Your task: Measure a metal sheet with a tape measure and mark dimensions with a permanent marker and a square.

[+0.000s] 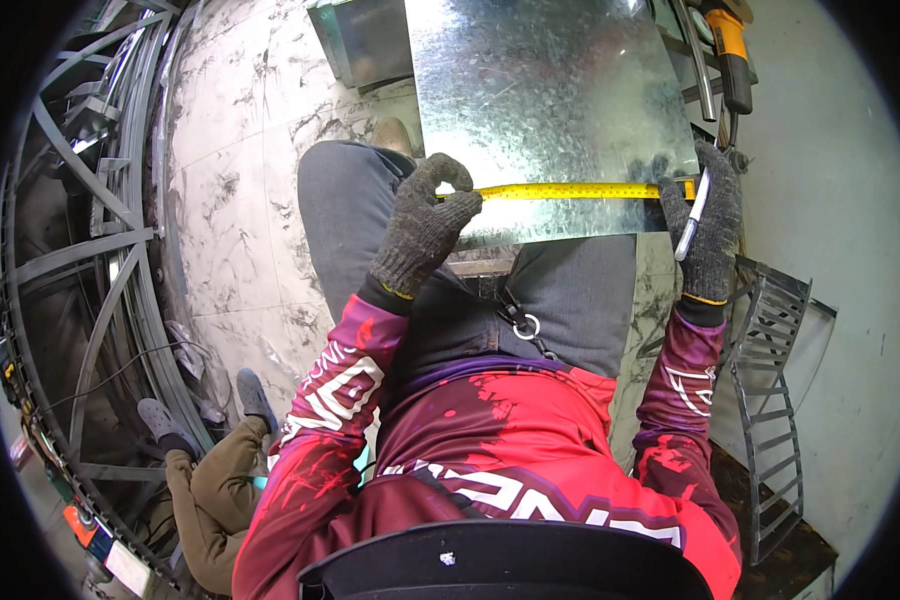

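Observation:
A shiny galvanised metal sheet point(550, 100) lies in front of me, its near edge over my thighs. Across it, close to that edge, stretches a yellow measuring tape point(570, 190). My left hand point(420, 230), in a dark grey knit glove, pinches the tape between thumb and forefinger at the sheet's left edge. At the right edge my gloved right hand point(712, 240) is closed around a slim white pen point(692, 215). Its fingers are beside the tape's other end; whether they press on it I cannot tell. The tape's case is not visible.
A yellow-and-black angle grinder point(732, 60) and a metal tube point(698, 60) lie at far right. Below them leans a ladder-like metal frame point(770, 400). Long metal bars point(80, 245) fill the left side, near another person's legs point(215, 490). A metal box point(360, 45) stands beyond.

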Demonstrator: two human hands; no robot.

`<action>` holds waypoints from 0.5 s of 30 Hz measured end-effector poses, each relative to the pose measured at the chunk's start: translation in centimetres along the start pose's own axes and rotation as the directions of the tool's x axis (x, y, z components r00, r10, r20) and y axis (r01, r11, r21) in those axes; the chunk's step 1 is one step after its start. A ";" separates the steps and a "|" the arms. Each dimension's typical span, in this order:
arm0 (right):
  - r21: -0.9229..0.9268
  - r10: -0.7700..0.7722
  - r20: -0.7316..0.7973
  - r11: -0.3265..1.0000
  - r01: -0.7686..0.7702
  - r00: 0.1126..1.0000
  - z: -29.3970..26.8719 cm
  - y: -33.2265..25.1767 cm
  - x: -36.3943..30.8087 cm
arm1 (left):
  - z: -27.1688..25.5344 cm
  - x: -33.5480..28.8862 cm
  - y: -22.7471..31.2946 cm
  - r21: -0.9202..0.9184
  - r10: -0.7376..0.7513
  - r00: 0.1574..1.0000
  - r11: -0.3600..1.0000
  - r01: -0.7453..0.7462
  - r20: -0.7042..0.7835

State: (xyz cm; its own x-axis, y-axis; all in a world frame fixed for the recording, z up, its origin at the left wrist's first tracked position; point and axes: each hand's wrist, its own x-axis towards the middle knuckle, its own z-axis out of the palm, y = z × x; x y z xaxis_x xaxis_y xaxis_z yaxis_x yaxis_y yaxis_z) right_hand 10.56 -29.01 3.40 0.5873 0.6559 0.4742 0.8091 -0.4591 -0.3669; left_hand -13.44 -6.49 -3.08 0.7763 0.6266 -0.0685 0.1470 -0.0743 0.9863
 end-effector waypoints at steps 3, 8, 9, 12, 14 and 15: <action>0.007 0.015 0.015 1.000 -0.016 1.000 0.1 0.3 0.0 | 0.0 -0.2 0.3 -0.031 -0.028 1.000 0.999 0.028 -0.001; 0.125 0.087 0.052 0.988 -0.093 0.995 0.2 0.6 -0.1 | 0.1 -0.2 0.5 -0.026 0.001 1.000 1.000 -0.002 -0.009; 0.103 0.061 0.034 0.993 -0.064 0.998 0.2 0.6 0.0 | 0.1 -0.3 0.4 -0.057 -0.023 1.000 0.998 0.022 -0.003; -0.195 -0.164 -0.016 0.968 0.157 0.986 -0.2 0.2 0.6 | 0.1 -0.4 0.8 -0.117 -0.077 0.997 0.990 0.077 0.011; 0.067 0.023 -0.072 0.998 -0.018 0.997 -0.4 -1.0 0.1 | 0.1 -0.3 0.8 -0.146 -0.104 0.994 0.983 0.107 0.022; 0.330 0.217 -0.076 0.926 -0.180 0.973 -0.4 -1.8 -0.3 | 0.1 -0.2 0.7 -0.137 -0.077 0.997 0.988 0.078 0.014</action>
State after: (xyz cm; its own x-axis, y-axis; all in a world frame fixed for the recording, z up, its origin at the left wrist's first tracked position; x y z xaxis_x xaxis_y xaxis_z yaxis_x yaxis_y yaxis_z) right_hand 8.94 -28.59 4.23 0.7486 0.4936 0.4427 0.6360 -0.3458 -0.6899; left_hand -13.45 -6.78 -2.40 0.7713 0.6194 -0.1463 0.1222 0.0815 0.9892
